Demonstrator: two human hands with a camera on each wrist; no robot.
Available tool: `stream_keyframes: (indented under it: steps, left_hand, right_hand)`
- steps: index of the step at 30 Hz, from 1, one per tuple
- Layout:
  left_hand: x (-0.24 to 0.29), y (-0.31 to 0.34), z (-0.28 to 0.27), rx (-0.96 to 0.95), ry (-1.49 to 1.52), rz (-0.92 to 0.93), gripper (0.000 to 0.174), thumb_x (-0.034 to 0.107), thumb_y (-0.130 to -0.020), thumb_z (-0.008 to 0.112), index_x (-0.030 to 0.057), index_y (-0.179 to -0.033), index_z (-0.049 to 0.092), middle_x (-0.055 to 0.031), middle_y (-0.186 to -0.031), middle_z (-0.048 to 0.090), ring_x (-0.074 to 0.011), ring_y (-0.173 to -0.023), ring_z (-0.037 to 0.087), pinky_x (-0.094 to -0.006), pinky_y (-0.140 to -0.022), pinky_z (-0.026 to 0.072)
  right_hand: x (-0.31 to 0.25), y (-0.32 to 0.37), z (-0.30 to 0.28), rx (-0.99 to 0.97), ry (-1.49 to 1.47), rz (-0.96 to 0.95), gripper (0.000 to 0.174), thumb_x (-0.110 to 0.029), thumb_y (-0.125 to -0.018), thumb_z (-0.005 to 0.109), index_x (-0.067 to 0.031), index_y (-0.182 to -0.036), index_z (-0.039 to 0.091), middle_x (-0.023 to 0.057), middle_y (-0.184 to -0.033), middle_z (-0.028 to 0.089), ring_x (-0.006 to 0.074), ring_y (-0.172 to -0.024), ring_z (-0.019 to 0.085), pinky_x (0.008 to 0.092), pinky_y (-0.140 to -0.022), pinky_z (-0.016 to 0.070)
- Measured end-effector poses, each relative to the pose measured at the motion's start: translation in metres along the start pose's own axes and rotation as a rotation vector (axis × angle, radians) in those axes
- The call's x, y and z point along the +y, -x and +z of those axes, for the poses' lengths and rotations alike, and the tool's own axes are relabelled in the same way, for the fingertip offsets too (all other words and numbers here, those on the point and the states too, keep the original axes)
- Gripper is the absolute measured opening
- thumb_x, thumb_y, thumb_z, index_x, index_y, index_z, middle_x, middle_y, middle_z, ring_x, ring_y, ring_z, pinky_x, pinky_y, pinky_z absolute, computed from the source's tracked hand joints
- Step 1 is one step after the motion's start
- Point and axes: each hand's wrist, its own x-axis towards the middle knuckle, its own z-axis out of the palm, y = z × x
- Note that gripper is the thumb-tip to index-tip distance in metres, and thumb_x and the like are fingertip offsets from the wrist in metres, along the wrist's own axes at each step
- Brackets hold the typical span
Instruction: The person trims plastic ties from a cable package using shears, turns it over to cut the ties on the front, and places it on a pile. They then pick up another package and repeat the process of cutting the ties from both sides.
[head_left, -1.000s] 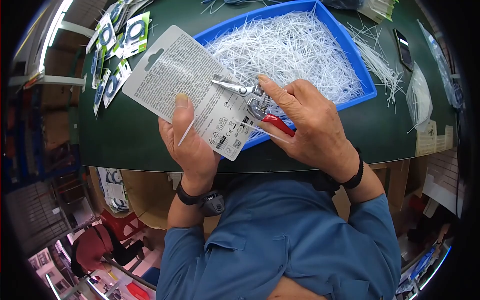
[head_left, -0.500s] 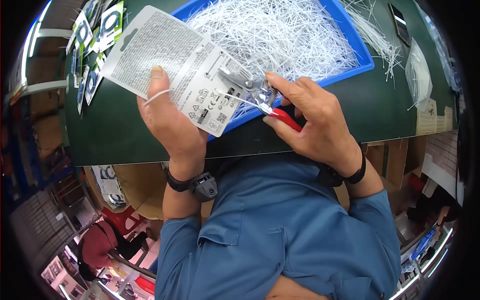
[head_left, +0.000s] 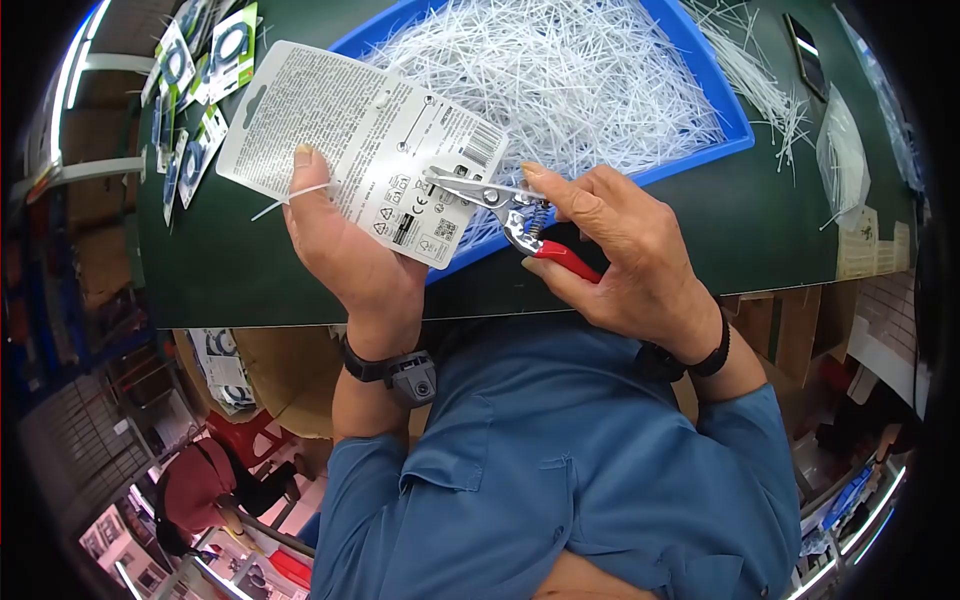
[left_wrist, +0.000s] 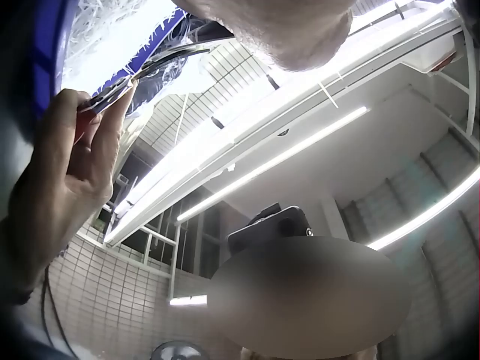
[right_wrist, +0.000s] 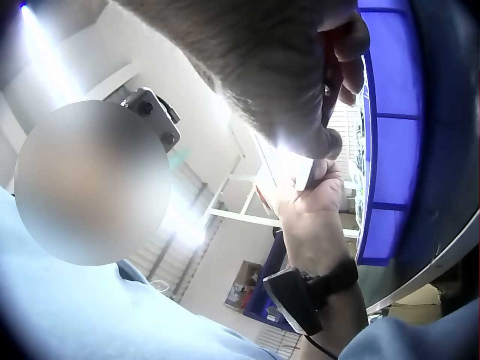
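My left hand (head_left: 350,255) holds a printed cardboard package (head_left: 300,115), thumb on its text side and fingers hidden behind. A white cable tie (head_left: 270,208) sticks out beside that thumb. In my right hand (head_left: 635,240) are hand pruners with red handles (head_left: 568,261). Their metal blades (head_left: 465,187) overlap the package's lower right part, and a thin white strip lies along them. The left wrist view shows the right hand (left_wrist: 71,157) around the pruners. Seen from the right wrist, the left hand (right_wrist: 322,187) is just beyond the right one.
Behind the hands, a blue tray (head_left: 738,125) is heaped with white cut strips (head_left: 560,80). Packaged cards (head_left: 232,50) lie at the left on the green table (head_left: 230,285). At the right are loose white strips (head_left: 765,105), a phone (head_left: 806,55) and a clear bag (head_left: 842,160).
The package has shifted left in the head view and turned slightly. The pruners have come lower on it, toward the printed symbols. Both hands keep their holds.
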Motion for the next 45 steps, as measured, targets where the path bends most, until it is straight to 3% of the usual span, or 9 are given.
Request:
stream_keyframes:
  steps: [14, 22, 35, 42, 45]
  left_hand:
    - [-0.008, 0.001, 0.007, -0.020, 0.032, 0.077, 0.052, 0.038, -0.110, 0.045, -0.0064, -0.137, 0.050, -0.0228, -0.125, 0.066, -0.0305, -0.108, 0.073, -0.0416, -0.091, 0.0619]
    - [-0.016, 0.005, 0.012, -0.021, -0.057, 0.309, 0.060, 0.047, -0.112, 0.044, -0.0058, -0.140, 0.048, -0.0212, -0.127, 0.063, -0.0266, -0.110, 0.069, -0.0387, -0.093, 0.0594]
    - [-0.015, 0.007, 0.012, -0.089, -0.098, 0.284, 0.065, 0.050, -0.111, 0.045, -0.0084, -0.140, 0.048, -0.0230, -0.130, 0.061, -0.0255, -0.112, 0.068, -0.0374, -0.095, 0.0574]
    - [-0.023, 0.015, 0.025, 0.049, -0.155, 0.361, 0.065, 0.049, -0.112, 0.044, -0.0097, -0.138, 0.049, -0.0237, -0.127, 0.064, -0.0254, -0.112, 0.068, -0.0367, -0.093, 0.0578]
    - [-0.022, 0.016, 0.021, -0.002, -0.230, 0.347, 0.064, 0.048, -0.112, 0.043, -0.0096, -0.140, 0.047, -0.0237, -0.129, 0.062, -0.0253, -0.113, 0.068, -0.0362, -0.094, 0.0575]
  right_hand:
    - [0.001, 0.003, 0.006, 0.009, -0.096, 0.056, 0.078, 0.001, -0.072, 0.088, -0.0120, -0.145, 0.063, 0.0062, -0.084, 0.061, 0.0139, -0.063, 0.055, 0.0282, -0.057, 0.0482]
    - [-0.013, -0.012, 0.008, 0.069, -0.105, -0.067, 0.079, 0.001, -0.070, 0.088, -0.0095, -0.145, 0.063, 0.0084, -0.090, 0.064, 0.0196, -0.070, 0.060, 0.0304, -0.062, 0.0518]
    - [-0.016, -0.010, 0.005, 0.031, -0.090, -0.058, 0.078, -0.001, -0.069, 0.089, -0.0063, -0.142, 0.063, 0.0116, -0.093, 0.066, 0.0250, -0.078, 0.065, 0.0348, -0.066, 0.0529]
    - [-0.016, -0.011, 0.006, 0.063, -0.086, -0.092, 0.078, -0.002, -0.070, 0.088, -0.0069, -0.143, 0.062, 0.0113, -0.091, 0.064, 0.0259, -0.078, 0.064, 0.0357, -0.067, 0.0528]
    - [-0.016, -0.011, 0.003, 0.033, -0.068, -0.081, 0.076, -0.002, -0.071, 0.087, -0.0067, -0.143, 0.062, 0.0110, -0.089, 0.062, 0.0262, -0.079, 0.065, 0.0366, -0.068, 0.0529]
